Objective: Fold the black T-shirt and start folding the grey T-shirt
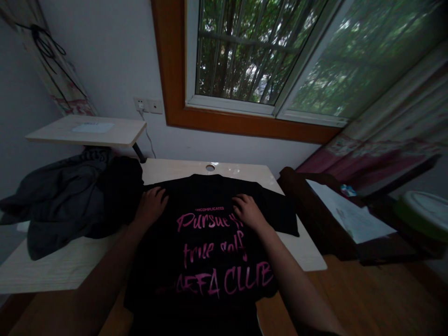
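A black T-shirt (210, 261) with pink lettering lies spread out, print up, on a light wooden table (56, 270), its lower part hanging over the near edge. My left hand (151, 205) rests flat on the shirt's left shoulder area, fingers stretched out. My right hand (247, 210) lies flat on the upper chest just right of the print's first line, fingers spread. Neither hand grips the cloth.
A heap of dark grey and black clothes (70, 200) sits on the table's left side. A small raised shelf (87, 130) stands behind it. A dark wooden stand with papers (350, 217) is to the right. A window (266, 56) is ahead.
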### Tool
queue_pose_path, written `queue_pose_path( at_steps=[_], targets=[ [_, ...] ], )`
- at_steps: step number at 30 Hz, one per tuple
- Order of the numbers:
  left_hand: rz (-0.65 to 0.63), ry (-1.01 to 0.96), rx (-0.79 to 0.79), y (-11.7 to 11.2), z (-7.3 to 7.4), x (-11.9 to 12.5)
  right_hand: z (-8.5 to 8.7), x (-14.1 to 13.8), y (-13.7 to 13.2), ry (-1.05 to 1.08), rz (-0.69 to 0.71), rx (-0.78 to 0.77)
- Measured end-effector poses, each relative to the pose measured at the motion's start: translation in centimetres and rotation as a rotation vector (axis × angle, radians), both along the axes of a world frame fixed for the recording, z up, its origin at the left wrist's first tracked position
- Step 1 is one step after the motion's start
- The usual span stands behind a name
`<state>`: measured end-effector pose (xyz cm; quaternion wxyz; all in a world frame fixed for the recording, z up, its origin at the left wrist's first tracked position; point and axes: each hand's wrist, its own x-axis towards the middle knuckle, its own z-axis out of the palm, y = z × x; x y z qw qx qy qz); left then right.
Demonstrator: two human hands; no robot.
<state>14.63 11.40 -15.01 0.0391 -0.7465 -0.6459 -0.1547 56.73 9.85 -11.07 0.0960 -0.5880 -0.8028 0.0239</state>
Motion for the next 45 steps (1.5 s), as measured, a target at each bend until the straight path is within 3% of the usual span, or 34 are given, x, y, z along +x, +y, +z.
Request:
queue_pose_path(
  at_steps=[6, 10, 13, 17, 23, 29, 37, 45],
  targets=[
    [0.042, 0.018, -0.015, 1.2, -0.5, -2.9, -0.3, -4.0, -0.1, -0.02, 0.024, 0.01],
    [0.056, 0.002, -0.018, 2.6, -0.1, -3.7, 0.0, -4.5, 0.6, 0.008, 0.033, -0.01],
    [0.034, 0.008, 0.03, 3.6, 0.7, -2.9, 0.2, -4.2, 2.5, 0.049, -0.007, 0.022],
    [-0.055, -0.045, 0.05, 4.6, 1.3, 0.1, -0.4, -4.2, 5.7, 0.045, -0.06, 0.051],
    [-0.039, -0.076, 0.059, 5.9, -0.3, 3.4, -2.1, -3.5, 8.8, -0.026, -0.098, 0.112],
    [-0.076, -0.017, 0.04, 8.0, -1.2, 3.0, -3.3, -1.7, 11.0, -0.026, -0.094, 0.151],
    [-0.062, 0.076, -0.053, 10.5, -1.1, 2.8, -4.9, -0.6, 13.8, -0.012, -0.093, 0.138],
    [-0.049, 0.052, -0.06, 10.7, -0.9, 2.9, -5.1, 0.1, 13.3, 0.004, -0.075, 0.126]
  ],
)
